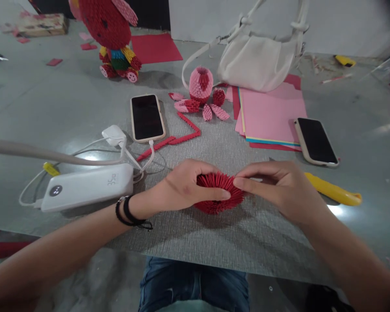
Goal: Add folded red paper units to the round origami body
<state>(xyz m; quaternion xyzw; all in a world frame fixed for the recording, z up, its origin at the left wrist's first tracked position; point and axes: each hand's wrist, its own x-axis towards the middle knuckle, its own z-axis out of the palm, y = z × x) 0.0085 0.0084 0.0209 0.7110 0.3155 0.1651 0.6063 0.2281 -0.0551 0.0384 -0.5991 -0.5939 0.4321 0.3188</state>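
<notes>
A round red piece made of many folded paper points (219,207) rests near the front of the table. My left hand (183,185) is closed around its left side, thumb across the top and fingers behind. At its right edge, my right hand (281,186) pinches the paper points between thumb and fingertips; whether a separate small fold is in the pinch is hidden. A bent strip of linked red folded paper (188,138) lies beyond. Farther back are a pink and red folded-paper body (200,86) and several small petal-shaped parts (207,112).
A yellow cutter (334,189) lies beside my right hand. Stacked coloured paper (273,112), a phone (316,141) and a white bag (260,60) are at right. Left stand a power bank (87,187), a cabled phone (147,117) and a finished paper figure (117,58).
</notes>
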